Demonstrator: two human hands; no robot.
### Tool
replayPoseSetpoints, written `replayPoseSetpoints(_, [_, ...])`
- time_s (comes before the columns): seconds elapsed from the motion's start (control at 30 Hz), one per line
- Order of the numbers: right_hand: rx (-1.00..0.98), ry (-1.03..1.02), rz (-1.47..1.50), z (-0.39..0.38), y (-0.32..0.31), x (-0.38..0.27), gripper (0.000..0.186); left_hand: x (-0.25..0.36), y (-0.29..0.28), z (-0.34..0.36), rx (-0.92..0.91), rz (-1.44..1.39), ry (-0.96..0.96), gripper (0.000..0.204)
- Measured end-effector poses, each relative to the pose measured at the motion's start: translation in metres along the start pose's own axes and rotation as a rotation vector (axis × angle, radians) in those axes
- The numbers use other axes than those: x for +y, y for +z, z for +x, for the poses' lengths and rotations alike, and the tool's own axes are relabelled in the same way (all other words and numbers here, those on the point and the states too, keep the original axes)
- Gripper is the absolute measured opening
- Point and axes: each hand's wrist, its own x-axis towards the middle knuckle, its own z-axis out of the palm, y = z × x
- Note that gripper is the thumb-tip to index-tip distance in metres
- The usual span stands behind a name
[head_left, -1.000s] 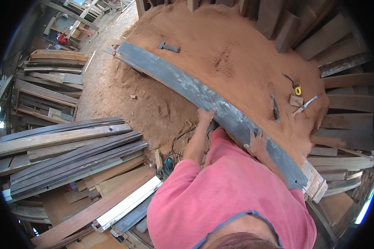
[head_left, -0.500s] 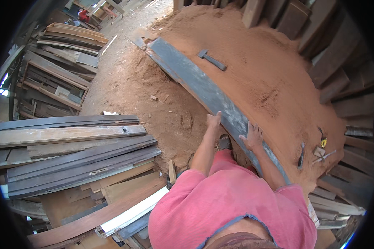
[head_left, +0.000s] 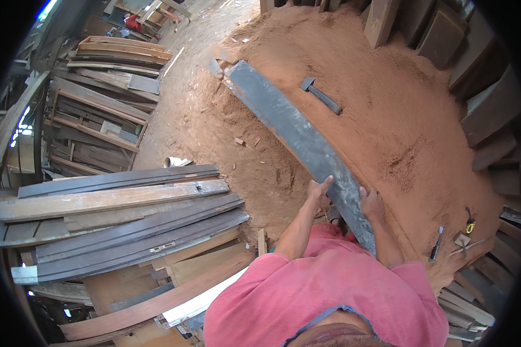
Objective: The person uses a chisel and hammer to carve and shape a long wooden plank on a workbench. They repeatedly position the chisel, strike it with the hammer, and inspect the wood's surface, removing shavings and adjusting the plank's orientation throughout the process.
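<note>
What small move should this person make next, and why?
Probably firm up both holds before shifting the grey board: the left hand is at one long edge, the right hand at the other, and much board extends beyond them, so it might twist.

soft daylight | glare at left wall gaps point(head_left: 22, 128) | dark-edged fisheye bend

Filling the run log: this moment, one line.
left hand: grips long grey wooden plank | right hand: grips its right edge | nearby: grey T-shaped hammer on brown sawdust
</note>
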Motion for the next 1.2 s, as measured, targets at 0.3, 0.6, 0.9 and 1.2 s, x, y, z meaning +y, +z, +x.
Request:
replayPoseSetpoints(0.3, [-0.019,-0.092,0.020,0.004,-0.007,0.001,0.051,0.025,0.020,-0.022,0.062,0.093,-0.016,0.049])
replayPoseSetpoints(0.6, [-0.115,-0.125,0.075,0.023,-0.004,0.017,0.045,0.041,0.042,-0.030,0.267,0.286,-0.122,0.053])
replayPoseSetpoints(0.9, [-0.165,-0.160,0.176,0.030,-0.004,0.033,0.048,0.048,0.046,-0.033,0.354,0.467,-0.200,0.057])
replayPoseSetpoints(1.2, [-0.116,-0.148,0.185,0.023,-0.005,0.026,0.047,0.041,0.031,-0.032,0.232,0.402,-0.148,0.060])
